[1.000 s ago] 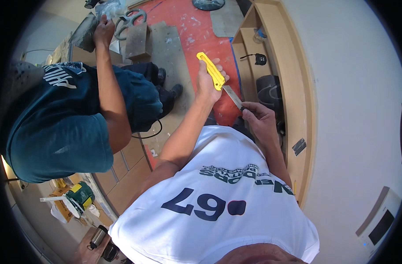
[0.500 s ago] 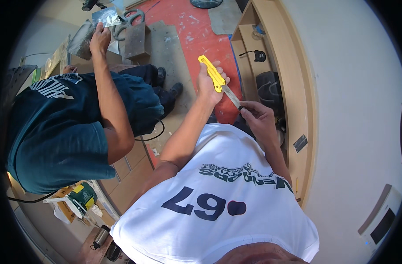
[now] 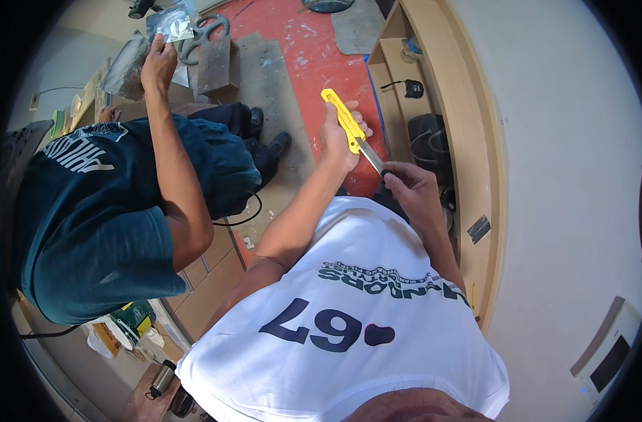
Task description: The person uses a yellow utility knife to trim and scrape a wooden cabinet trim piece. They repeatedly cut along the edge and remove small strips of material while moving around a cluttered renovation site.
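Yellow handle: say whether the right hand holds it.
No, the left hand holds the handle; the right hand pinches the end of the blade.

Bright, diffuse light fills the room from a source out of view, whitening the white shirt (image 3: 363,309) between soft bluish shadows. Glare flashes off a silvery packet (image 3: 172,27), while the recesses of the wooden shelf (image 3: 472,141) sit in shade. The yellow knife (image 3: 345,121) looks fairly sharp; detail softens toward the rim, where straight edges bow and black vignetting swallows the corners.
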Motion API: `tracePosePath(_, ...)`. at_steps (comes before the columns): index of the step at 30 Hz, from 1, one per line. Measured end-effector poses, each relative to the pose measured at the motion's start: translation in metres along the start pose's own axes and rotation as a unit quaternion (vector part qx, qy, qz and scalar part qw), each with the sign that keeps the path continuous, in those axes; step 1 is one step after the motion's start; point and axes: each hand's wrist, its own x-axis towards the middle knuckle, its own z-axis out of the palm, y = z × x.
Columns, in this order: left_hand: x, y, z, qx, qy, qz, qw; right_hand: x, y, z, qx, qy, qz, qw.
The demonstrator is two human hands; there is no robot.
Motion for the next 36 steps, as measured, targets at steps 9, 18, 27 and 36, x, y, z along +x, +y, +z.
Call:
tracePosePath(9, 0.004, -0.017, 0.013, 0.019, 0.074, 0.034, 0.996, 0.027, 0.017, 0.014, 0.105, 0.026, -0.034, 0.994)
tracePosePath(18, 0.003, -0.035, 0.018, 0.072, 0.08, 0.059, 0.992, 0.047, 0.033, 0.021, 0.198, 0.053, -0.012, 0.979)
tracePosePath(27, -0.002, -0.036, 0.033, 0.124, 0.085, 0.08, 0.985, 0.046, 0.025, 0.021, 0.21, 0.078, -0.006, 0.975)
tracePosePath(36, -0.009, -0.041, 0.032, 0.158, 0.073, 0.105, 0.979, 0.051, 0.047, 0.027, 0.201, 0.095, -0.012, 0.975)
